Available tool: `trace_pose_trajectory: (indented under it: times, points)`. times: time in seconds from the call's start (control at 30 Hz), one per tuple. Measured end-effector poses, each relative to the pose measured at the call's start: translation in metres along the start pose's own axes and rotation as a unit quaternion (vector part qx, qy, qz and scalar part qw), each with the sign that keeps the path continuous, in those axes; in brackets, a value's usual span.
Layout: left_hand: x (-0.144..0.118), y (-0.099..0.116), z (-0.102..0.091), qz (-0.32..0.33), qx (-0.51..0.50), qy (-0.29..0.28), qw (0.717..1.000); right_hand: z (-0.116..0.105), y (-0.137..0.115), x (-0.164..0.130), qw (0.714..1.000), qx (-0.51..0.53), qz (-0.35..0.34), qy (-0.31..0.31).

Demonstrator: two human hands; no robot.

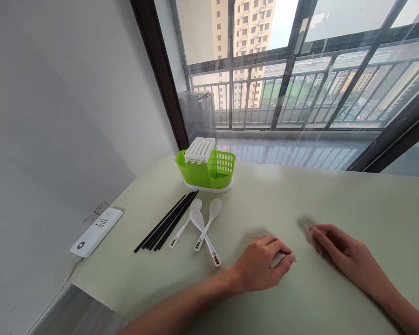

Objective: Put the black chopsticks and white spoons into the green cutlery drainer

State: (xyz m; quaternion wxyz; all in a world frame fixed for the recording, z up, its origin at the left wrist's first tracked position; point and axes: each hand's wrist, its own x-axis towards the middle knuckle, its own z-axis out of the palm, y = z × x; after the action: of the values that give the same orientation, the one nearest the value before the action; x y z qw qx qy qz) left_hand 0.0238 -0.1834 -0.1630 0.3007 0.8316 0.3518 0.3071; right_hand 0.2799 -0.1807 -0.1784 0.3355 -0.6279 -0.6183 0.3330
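My left hand [265, 263] rests on the pale table, its fingers curled and the thumb tip close to the index finger. A small gap shows inside that curl, with nothing visible held. To the right, my right hand [340, 249] is loosely closed, thumb against the index finger, and I see nothing in it. Nearest to the left hand are three white spoons: one spoon [207, 239] lies crossed with a second spoon [209, 223], and another spoon [182, 229] is beside them. Several black chopsticks [169, 221] lie side by side left of the spoons.
A green drying caddy [199, 174] with a white slotted top piece [199, 150] stands at the table's back. A white power strip [97, 231] with a cable sits at the left edge by the wall [56, 139]. Tall framed windows [286, 93] rise behind the table [335, 195].
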Motion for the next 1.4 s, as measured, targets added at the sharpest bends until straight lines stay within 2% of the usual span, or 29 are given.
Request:
trace_pose_trajectory:
  times: [0.1,0.2,0.3,0.37,0.47,0.57,0.63,0.73,0.83,0.9,1.07,1.4]
  points:
    - [0.000,0.001,-0.001,0.012,0.018,-0.004,1.000,0.001,0.001,0.001,1.000,0.024,0.019,0.005]
    - [0.000,0.011,-0.015,0.054,0.048,-0.024,0.997,0.003,0.001,0.001,0.999,0.042,0.027,0.005]
    - [-0.001,0.028,-0.047,0.088,0.089,-0.016,0.992,0.004,0.000,0.001,0.998,0.056,0.026,0.011]
    - [-0.005,0.037,-0.076,0.075,0.115,0.020,0.990,0.004,-0.002,0.000,0.998,0.061,0.024,0.013]
    - [-0.017,0.038,-0.124,0.006,0.172,0.089,0.981,0.004,-0.006,-0.001,0.998,0.062,0.021,0.011]
    - [-0.037,0.024,-0.168,-0.131,0.249,0.145,0.949,0.004,-0.009,-0.001,0.998,0.057,0.014,0.009]
    - [-0.053,0.011,-0.192,-0.229,0.301,0.157,0.912,0.005,-0.011,0.000,0.999,0.052,0.010,0.008]
    - [-0.073,-0.006,-0.216,-0.338,0.371,0.122,0.856,0.006,-0.014,0.001,0.999,0.043,-0.002,0.009]
    - [-0.086,-0.015,-0.228,-0.403,0.393,0.078,0.823,0.007,-0.015,0.002,0.999,0.036,-0.014,0.010]
    - [-0.090,-0.018,-0.231,-0.418,0.403,0.065,0.812,0.008,-0.015,0.003,0.999,0.033,-0.015,0.007]
    - [-0.095,-0.023,-0.235,-0.424,0.406,0.049,0.808,0.009,-0.019,0.003,0.999,0.035,-0.012,0.002]
    - [-0.101,-0.026,-0.240,-0.448,0.404,0.045,0.796,0.011,-0.025,0.006,0.998,0.037,-0.047,0.009]
